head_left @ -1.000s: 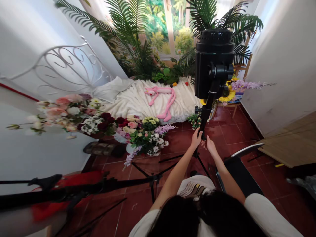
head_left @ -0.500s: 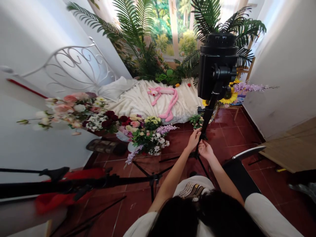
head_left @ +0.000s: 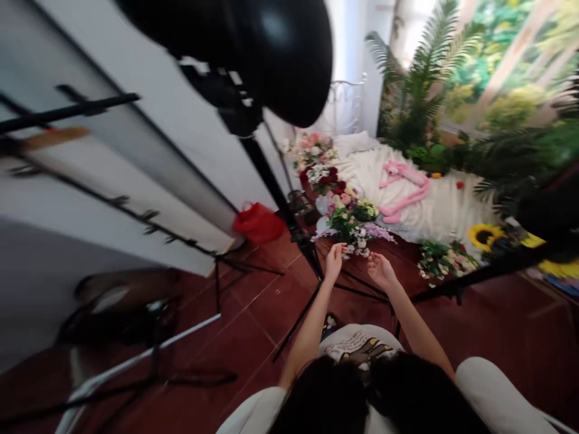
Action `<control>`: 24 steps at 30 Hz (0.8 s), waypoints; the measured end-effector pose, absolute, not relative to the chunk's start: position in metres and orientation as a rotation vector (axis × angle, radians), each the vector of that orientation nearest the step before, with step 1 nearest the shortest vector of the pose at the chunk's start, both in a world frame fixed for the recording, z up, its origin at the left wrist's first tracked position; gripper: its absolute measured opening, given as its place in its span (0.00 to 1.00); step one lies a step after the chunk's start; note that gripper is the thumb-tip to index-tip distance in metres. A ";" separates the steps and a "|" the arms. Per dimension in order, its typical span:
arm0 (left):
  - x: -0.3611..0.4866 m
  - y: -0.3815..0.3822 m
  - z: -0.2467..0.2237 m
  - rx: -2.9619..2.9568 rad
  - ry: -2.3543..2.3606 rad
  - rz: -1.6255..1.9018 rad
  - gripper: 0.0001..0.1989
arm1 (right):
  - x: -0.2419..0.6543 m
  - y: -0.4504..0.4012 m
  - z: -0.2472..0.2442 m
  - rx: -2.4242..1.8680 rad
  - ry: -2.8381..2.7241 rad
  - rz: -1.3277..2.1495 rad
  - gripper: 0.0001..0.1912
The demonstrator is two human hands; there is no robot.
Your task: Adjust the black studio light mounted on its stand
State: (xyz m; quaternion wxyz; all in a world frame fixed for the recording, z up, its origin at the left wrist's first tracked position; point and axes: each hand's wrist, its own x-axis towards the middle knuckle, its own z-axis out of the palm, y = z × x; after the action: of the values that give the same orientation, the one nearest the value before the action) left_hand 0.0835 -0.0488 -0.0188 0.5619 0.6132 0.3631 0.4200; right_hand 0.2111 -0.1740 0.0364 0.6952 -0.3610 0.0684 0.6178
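Note:
My left hand (head_left: 335, 261) hovers just right of a black light stand (head_left: 268, 181), fingers stretched out and holding nothing I can see. Across from it, apart by a small gap, my right hand (head_left: 382, 270) is loosely curled with the fingers apart and nothing visible in it. A large black lamp head (head_left: 289, 60) tops the stand, cut off by the upper edge. On the right, a second dark stand (head_left: 479, 272) slants past, blurred. Behind my hands are artificial flowers (head_left: 348, 211) in mixed colours.
A bed with a cream blanket (head_left: 362, 172) carries a pink plush toy (head_left: 409, 181). Palm leaves (head_left: 420, 90) rise behind it. A red bag (head_left: 259, 223) lies by the wall. Stand legs spread over the red tiled floor (head_left: 253, 301). Sunflowers (head_left: 486, 237) stand at right.
The view has swung left, bringing the lamp head and left-side stands into sight. Both my hands have come away from the right-hand stand and now are apart near the left one.

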 end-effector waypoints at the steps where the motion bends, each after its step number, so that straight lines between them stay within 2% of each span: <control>1: 0.066 -0.044 -0.019 1.431 0.902 1.032 0.26 | 0.201 -0.160 0.038 -0.835 0.100 1.431 0.05; 8: -0.021 -0.027 -0.019 1.356 1.128 1.254 0.24 | 0.132 -0.094 0.048 -0.906 -0.044 1.690 0.06; 16: -0.043 -0.016 0.001 1.430 1.158 1.372 0.20 | 0.109 -0.063 0.043 -1.067 -0.334 1.703 0.07; 21: -0.031 -0.011 0.006 1.450 1.078 1.354 0.21 | 0.126 -0.009 0.059 -1.383 -0.817 1.386 0.06; 24: -0.021 -0.006 0.006 1.435 1.079 1.327 0.22 | 0.146 0.028 0.079 -1.477 -1.234 1.521 0.05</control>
State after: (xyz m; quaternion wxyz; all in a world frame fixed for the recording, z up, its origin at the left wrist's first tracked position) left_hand -0.0212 -0.0061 0.0058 0.4392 0.5774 0.4342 0.5341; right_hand 0.1456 0.0277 0.0792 0.3375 -0.5668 -0.4736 0.5836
